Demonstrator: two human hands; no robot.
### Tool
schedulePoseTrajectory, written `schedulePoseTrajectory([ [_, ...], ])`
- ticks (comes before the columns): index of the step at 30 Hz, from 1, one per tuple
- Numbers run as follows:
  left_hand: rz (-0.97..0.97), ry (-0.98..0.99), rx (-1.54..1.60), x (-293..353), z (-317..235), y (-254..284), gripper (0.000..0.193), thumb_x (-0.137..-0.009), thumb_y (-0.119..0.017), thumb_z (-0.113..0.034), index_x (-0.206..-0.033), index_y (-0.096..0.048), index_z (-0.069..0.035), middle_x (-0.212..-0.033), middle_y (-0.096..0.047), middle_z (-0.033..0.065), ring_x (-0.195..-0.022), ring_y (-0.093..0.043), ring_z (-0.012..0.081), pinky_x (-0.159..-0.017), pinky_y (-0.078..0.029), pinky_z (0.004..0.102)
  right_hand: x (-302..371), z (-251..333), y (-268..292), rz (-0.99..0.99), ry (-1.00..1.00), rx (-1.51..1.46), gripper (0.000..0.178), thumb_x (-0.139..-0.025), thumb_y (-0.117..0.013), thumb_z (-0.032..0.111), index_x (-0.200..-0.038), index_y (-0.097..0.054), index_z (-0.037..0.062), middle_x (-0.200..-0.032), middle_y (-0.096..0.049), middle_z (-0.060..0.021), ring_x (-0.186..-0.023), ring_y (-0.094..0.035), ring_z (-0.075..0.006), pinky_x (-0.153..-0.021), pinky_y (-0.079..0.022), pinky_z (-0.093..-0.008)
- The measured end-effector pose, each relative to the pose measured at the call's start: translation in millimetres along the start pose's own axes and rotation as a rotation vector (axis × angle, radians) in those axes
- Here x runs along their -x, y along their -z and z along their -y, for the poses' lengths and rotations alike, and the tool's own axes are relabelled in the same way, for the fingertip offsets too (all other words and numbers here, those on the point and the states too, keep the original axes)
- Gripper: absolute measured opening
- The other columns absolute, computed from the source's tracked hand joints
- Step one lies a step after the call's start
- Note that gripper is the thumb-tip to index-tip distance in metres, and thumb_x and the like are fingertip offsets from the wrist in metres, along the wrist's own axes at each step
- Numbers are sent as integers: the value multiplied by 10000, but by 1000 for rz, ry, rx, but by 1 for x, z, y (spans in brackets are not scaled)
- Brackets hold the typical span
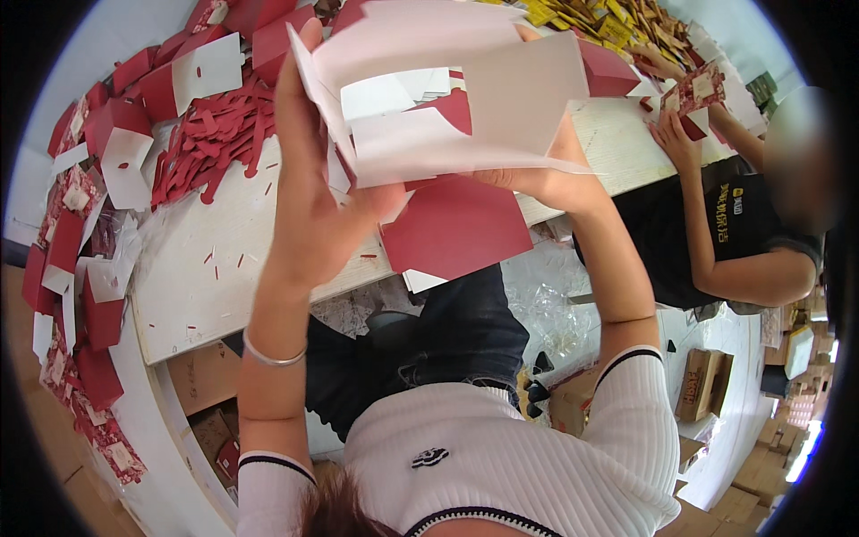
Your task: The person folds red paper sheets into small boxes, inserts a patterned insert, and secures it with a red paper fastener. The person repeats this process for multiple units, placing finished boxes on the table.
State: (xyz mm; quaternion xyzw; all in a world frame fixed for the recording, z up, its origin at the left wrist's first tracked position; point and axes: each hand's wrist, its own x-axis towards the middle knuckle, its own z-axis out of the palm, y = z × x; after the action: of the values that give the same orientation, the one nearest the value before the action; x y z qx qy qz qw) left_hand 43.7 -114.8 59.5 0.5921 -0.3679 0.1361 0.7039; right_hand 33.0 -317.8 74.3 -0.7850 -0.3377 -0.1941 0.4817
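Note:
A paper box (523,107), white inside with a rectangular cut-out, is held up over the table's front edge between my two hands. My left hand (313,215) grips its left side, fingers up along the outer wall and thumb at the lower corner. At the right and lower edge, my right hand (537,179) holds it too, with part of its fingers hidden behind the card. Through the cut-out, white and red card pieces show. Below the box, a red card sheet (461,228) lies at the table edge, overhanging it.
A heap of red die-cut strips (219,134) lies on the white table (206,268) at left. Red and white boxes (125,143) crowd the left and far edges. Yellow packets (608,22) are piled at far right. A co-worker (707,206) at right holds a patterned red box (698,89).

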Motion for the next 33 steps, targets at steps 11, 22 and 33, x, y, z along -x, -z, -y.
schedulePoseTrajectory([
  [11, -228, 61, 271, 4, -2, -28, 536, -840, -440, -131, -1319, -222, -29, -1267, -343, 108, -1117, -387, 153, -940, -333, 300, -8, 11, -32, -353, -94, -469, 572, -721, -555, 52, -1254, -346, 67, -1176, -420, -82, -1078, -413, -170, -922, -324, -287],
  [22, -232, 119, 261, 4, -5, -16, 454, -823, -438, -22, -1265, -338, -37, -1216, -418, 88, -1076, -418, 113, -932, -336, 258, -4, 7, -37, -262, -51, -583, 770, -695, -601, 325, -1305, -253, 11, -1270, -381, -175, -1194, -366, -254, -984, -300, -355],
  [33, -322, 26, 202, 6, 0, -14, 266, -767, -427, 44, -1011, -485, -43, -1107, -494, 96, -1057, -432, 141, -897, -344, 269, -4, 3, -41, -205, 10, -554, 339, -830, -393, 3, -1168, -419, 27, -1169, -468, -77, -1083, -430, -150, -944, -316, -270],
])
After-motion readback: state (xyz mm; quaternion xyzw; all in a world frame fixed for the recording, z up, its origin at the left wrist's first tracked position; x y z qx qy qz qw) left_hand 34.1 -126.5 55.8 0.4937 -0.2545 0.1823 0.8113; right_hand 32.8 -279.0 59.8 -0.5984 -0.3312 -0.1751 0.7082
